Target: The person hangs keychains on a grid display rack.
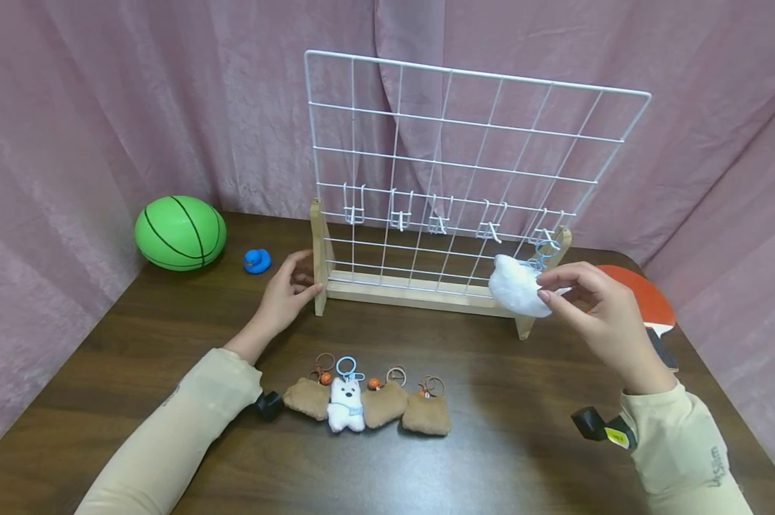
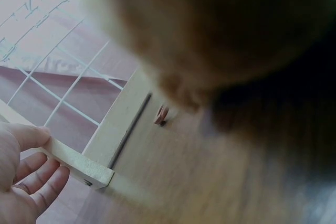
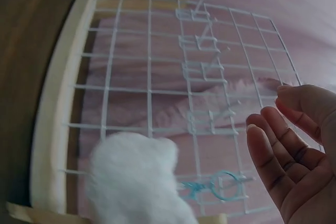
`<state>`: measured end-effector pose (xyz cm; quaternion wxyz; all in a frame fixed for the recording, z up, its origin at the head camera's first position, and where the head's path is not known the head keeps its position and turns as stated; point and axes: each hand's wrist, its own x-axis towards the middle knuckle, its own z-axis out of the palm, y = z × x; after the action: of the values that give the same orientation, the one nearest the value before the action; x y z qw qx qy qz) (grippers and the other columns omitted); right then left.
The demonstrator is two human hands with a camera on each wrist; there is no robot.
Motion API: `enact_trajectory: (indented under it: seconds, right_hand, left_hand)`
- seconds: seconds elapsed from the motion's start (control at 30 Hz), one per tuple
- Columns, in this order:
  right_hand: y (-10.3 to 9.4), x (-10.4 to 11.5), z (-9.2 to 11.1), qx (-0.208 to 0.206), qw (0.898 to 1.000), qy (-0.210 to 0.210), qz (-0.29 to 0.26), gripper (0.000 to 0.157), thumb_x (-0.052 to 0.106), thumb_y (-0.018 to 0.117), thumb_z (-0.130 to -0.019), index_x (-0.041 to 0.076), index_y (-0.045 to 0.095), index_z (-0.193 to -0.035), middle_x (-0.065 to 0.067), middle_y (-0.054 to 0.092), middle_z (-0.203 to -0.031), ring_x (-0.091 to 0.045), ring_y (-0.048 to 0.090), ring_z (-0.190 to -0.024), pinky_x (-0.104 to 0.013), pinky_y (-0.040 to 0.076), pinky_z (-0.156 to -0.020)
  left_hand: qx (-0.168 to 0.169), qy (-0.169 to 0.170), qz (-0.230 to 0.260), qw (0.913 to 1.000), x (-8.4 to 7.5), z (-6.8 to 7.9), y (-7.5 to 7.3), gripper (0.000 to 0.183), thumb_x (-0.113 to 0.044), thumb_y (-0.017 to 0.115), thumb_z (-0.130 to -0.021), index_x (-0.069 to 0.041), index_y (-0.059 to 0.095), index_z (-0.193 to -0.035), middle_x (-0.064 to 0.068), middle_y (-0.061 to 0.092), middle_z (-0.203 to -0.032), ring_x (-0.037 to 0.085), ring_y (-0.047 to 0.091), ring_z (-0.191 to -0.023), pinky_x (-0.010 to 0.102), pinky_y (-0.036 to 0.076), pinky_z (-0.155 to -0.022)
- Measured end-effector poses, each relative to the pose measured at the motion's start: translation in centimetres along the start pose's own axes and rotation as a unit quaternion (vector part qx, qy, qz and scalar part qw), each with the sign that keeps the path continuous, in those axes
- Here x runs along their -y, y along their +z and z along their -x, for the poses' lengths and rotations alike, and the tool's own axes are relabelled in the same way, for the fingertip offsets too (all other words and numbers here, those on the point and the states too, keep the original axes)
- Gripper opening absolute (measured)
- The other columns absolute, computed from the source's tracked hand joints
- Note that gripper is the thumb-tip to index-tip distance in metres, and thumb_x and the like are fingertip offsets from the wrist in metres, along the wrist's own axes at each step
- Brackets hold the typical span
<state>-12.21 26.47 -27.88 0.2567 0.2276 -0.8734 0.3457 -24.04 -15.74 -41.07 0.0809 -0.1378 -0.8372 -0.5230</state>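
Note:
My left hand (image 1: 287, 293) holds the left wooden leg (image 1: 319, 257) of a white wire grid rack (image 1: 419, 179), thumb at its front edge. In the left wrist view, the left hand (image 2: 26, 171) has its thumb on the wood and its other fingers beside it. A white plush keychain (image 1: 519, 286) hangs by its blue ring (image 3: 227, 185) from the rightmost hook. Beside the plush is my right hand (image 1: 593, 307), its fingers loosely bent. The right wrist view shows this right hand (image 3: 296, 153) apart from the plush, with nothing between thumb and fingers.
Several white hooks (image 1: 400, 218) line the grid. In front lie a white bear keychain (image 1: 345, 411) and brown plush keychains (image 1: 426, 416). A green ball (image 1: 181, 232) and blue rubber duck (image 1: 257, 261) stand left; a red table tennis paddle (image 1: 645, 297) lies right.

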Motion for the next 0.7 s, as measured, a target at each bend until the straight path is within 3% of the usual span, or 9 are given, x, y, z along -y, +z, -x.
enact_trajectory:
  seconds: [0.3,0.7]
  right_hand:
    - [2.2,-0.3,2.2,0.037,0.999,0.004,-0.021,0.031,-0.011,0.074,-0.074,0.008,0.069,-0.099,0.006,0.065,-0.089,0.007,0.058,-0.076,-0.009,0.049,-0.066]
    - [5.1,-1.0,4.0,0.084,0.996,0.0,-0.034,0.029,-0.004,0.075,-0.077,0.013,0.068,-0.099,0.001,0.069,-0.093,0.004,0.06,-0.08,-0.014,0.05,-0.067]
  left_hand:
    - [0.0,0.005,-0.004,1.0,-0.1,0.1,-0.1,0.062,-0.001,0.066,-0.088,-0.004,0.037,-0.142,0.024,0.055,-0.122,0.034,0.061,-0.101,0.016,0.051,-0.077]
    - [0.0,0.003,-0.005,1.0,-0.3,0.2,-0.1,0.061,-0.002,0.066,-0.089,-0.005,0.037,-0.142,0.024,0.055,-0.123,0.034,0.061,-0.103,0.012,0.049,-0.075]
